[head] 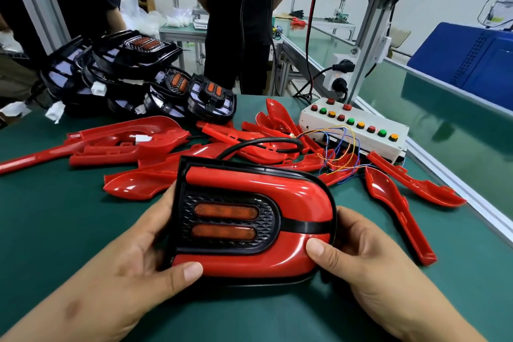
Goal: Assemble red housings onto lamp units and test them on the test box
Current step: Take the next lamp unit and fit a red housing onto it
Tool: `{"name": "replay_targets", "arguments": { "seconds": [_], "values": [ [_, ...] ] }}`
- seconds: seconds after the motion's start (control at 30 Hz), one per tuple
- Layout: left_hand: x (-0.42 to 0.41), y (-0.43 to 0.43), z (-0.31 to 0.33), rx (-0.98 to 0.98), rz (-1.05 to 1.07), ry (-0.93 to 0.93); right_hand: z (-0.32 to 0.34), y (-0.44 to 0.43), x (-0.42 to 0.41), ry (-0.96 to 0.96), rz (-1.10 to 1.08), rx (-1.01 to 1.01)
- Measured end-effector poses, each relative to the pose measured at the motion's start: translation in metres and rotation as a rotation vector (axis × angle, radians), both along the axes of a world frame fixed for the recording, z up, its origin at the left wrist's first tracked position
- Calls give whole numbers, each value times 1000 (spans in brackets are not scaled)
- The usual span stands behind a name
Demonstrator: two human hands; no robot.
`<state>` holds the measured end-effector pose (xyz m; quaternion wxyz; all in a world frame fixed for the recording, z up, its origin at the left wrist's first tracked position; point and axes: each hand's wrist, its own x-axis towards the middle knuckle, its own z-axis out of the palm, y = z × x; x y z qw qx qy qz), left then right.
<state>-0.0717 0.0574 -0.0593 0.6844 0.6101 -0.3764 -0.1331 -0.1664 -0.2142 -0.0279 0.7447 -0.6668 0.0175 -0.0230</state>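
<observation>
A lamp unit with a red housing (266,189) fitted over its black frame sits between my hands above the green mat. Two amber lenses show in its black grille. My left hand (144,247) grips its left edge, thumb on the lower red rim. My right hand (358,247) grips the rounded right end, thumb on the red shell. A black cable (266,143) runs from the unit toward the white test box (358,126) with its coloured buttons and loose thin wires.
Loose red housings (127,139) lie scattered across the mat behind the unit and to its right. A pile of bare black lamp units (138,78) with white connectors stands at the back left. Two people stand behind the bench. A conveyor rail (458,183) borders the right side.
</observation>
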Motion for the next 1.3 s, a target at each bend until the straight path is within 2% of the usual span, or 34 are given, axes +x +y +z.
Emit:
{"name": "replay_targets", "arguments": {
  "seconds": [0.37,0.47,0.57,0.63,0.7,0.8,0.93,1.0,1.07,1.17,1.3],
  "values": [
    [-3,-3,7,78,51,79,0,-1,4,37,-58,-54],
    [-1,-3,12,80,1,193,2,1,9,66,-87,-28],
    [-2,-4,22,62,-87,394,8,3,18,101,-120,-48],
    [-4,-3,26,17,-43,497,12,3,23,120,-116,-16],
    [-6,-2,27,27,9,519,16,5,27,168,-127,6],
    [-11,-2,31,139,83,400,21,8,32,232,-254,-121],
    [-7,5,46,530,245,-1,24,13,40,274,-373,-292],
    [1,5,55,621,337,-102,23,14,43,238,-385,-302],
    [10,-3,60,505,439,-10,20,15,45,202,-401,-321],
    [15,-31,62,325,479,271,16,15,45,163,-421,-373],
    [18,-60,54,173,554,296,12,10,50,121,-378,-407]
  ]
}}
